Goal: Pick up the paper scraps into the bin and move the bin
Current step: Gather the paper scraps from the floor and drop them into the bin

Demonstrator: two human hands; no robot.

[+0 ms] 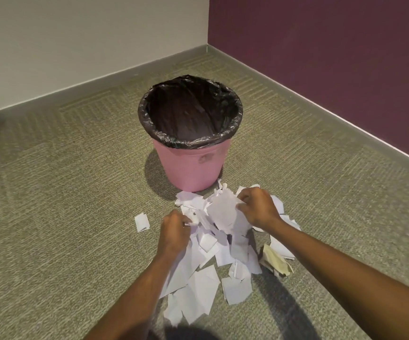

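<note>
Olive carpet (63, 204) running into a corner of cream wall (76, 45) and plum wall (333, 57), with a pink bin (192, 168), black-lined and seemingly empty, standing upright just beyond a loose heap of white paper scraps (210, 266) touching its base. Left hand (174, 231) curled shut on a pinch of scraps at the heap's left edge, right hand (259, 209) closed round a bigger bunch at the far side, both low over the pile. Probably feather-light, limp and slippery stuff, best scooped from underneath between two cupped palms; likely light and stiff, that bin, best taken by the rim.
</note>
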